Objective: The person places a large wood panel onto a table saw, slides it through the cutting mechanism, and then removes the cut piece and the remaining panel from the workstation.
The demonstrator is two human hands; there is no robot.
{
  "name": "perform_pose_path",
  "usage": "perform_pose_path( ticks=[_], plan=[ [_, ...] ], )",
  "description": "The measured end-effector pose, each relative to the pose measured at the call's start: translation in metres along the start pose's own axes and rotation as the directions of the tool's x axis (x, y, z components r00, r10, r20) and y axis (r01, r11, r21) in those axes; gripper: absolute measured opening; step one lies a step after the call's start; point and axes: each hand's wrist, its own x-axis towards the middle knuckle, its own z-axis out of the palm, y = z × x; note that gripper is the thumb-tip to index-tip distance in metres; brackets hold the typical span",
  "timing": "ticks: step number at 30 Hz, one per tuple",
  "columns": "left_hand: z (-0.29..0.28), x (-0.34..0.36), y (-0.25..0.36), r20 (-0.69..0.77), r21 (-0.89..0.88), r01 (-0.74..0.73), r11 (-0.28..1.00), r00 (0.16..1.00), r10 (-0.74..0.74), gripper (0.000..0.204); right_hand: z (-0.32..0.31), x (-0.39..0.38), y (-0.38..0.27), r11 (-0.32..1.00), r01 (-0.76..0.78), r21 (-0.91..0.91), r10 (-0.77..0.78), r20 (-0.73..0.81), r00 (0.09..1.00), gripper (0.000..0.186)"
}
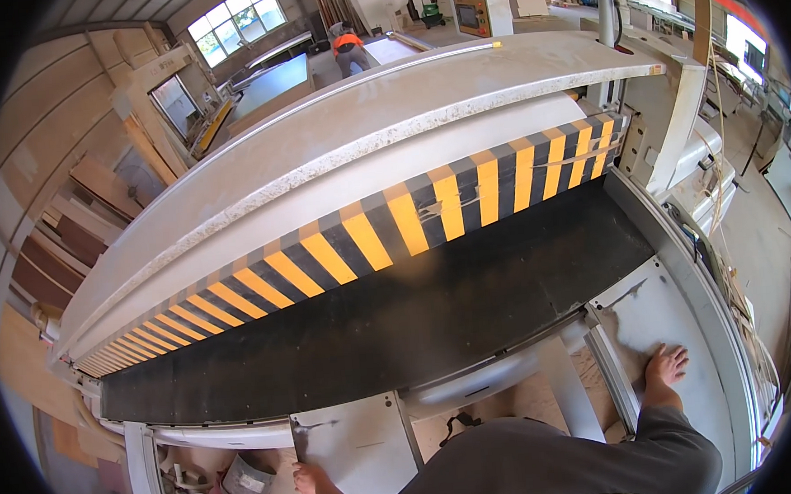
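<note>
My right hand (667, 364) rests on a pale metal plate (662, 308) at the right front of a large machine, its fingers stretched out and holding nothing. Lower left, my left hand (309, 480) is at the left edge of another metal plate (358, 444), fingers curled over that edge. Beyond both plates runs a wide black conveyor belt (374, 339), bare on top. A guard with yellow and black stripes (403, 219) spans the belt's far side. My torso hides part of the machine's front between the plates.
A grey bucket (245, 483) and bags are on the floor at lower left. A metal side rail (688, 292) borders the right plate. The machine's long cover (335, 142) rises behind the guard. Farther off, a person in an orange top (347, 46) bends near a panel stack (273, 91).
</note>
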Motion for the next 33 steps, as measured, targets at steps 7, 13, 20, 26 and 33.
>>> perform_pose_path(
  ticks=[7, 13, 20, 26, 33],
  plan=[
    [0.006, 0.004, -0.002, -0.002, -0.018, -0.002, 1.0, 1.0, 0.002, 0.059, 0.009, 0.005, 0.001, 1.0, 0.01, 0.017, -0.01, -0.018, 1.0, 0.074],
    [0.02, 0.017, -0.005, 0.016, -0.046, -0.001, 0.999, 1.0, 0.002, 0.059, 0.02, 0.015, 0.005, 1.0, 0.012, 0.016, -0.011, -0.045, 0.999, 0.077],
    [0.041, 0.033, -0.013, 0.043, -0.082, 0.01, 0.997, 0.999, -0.007, 0.059, 0.016, 0.009, 0.0, 1.0, 0.012, 0.003, -0.012, -0.048, 0.999, 0.077],
    [0.08, 0.055, -0.011, 0.13, -0.129, -0.021, 0.991, 0.991, 0.038, 0.058, 0.004, 0.004, 0.01, 0.999, -0.009, 0.043, 0.01, -0.037, 0.999, 0.075],
    [0.091, 0.156, -0.095, 0.625, -0.279, 0.254, 0.926, 0.78, -0.026, 0.058, -0.002, -0.002, -0.001, 0.998, 0.022, 0.062, -0.022, -0.014, 1.0, 0.075]
  ],
)
